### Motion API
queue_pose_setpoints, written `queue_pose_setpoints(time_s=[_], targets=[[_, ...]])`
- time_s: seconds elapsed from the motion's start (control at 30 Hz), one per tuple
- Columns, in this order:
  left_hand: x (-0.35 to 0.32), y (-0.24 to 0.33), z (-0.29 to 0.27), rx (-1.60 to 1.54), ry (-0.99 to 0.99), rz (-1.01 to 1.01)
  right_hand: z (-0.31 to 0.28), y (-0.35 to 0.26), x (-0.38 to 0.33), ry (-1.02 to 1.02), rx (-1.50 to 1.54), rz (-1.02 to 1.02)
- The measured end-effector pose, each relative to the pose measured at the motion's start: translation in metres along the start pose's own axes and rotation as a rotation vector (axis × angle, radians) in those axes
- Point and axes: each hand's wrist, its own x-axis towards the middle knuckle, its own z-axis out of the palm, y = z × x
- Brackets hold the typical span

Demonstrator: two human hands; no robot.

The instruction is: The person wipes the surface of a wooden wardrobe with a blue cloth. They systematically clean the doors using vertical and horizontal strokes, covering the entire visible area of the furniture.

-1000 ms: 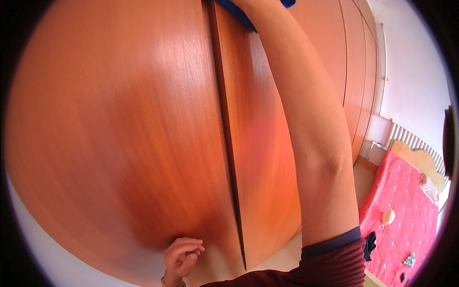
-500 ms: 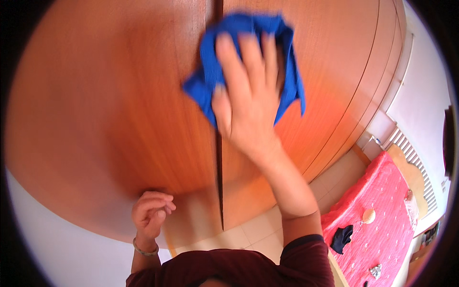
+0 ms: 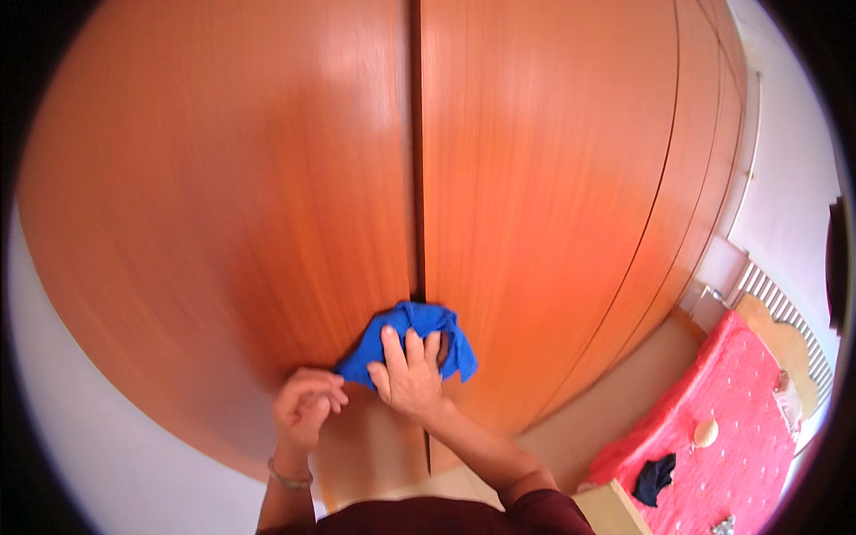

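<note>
My right hand lies over a blue cloth and presses it against the wooden wardrobe door. Its fingers point upward, a little apart, and the cloth bunches out around them. The cloth covers the lower part of the dark gap between two doors. Left of it, my left hand is raised close to the left door, fingers loosely bent and holding nothing. A bracelet circles that wrist. I cannot tell whether the left fingertips touch the wood.
More wardrobe panels run off to the right. A bed with a pink-red cover stands at the lower right, with a black cloth and a small round pale thing on it. A white wall borders the wardrobe at left.
My right hand has slid the blue cloth down the doors, from high up to near the left hand. The left hand keeps its loose bend and sits slightly further right and lower.
</note>
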Motion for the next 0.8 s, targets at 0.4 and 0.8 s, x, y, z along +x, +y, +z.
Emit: queue_pose_setpoints(time_s=[0.4, 0.8], targets=[[-0.019, 0.027, -0.013, -0.258, -0.087, -0.096, -0.073, -0.026, 0.273, 0.29, -0.123, -0.394], [0.016, 0.042, -0.009, -0.208, -0.294, 0.077, -0.089, -0.027, 0.455, 0.748, -0.321, -0.512]])
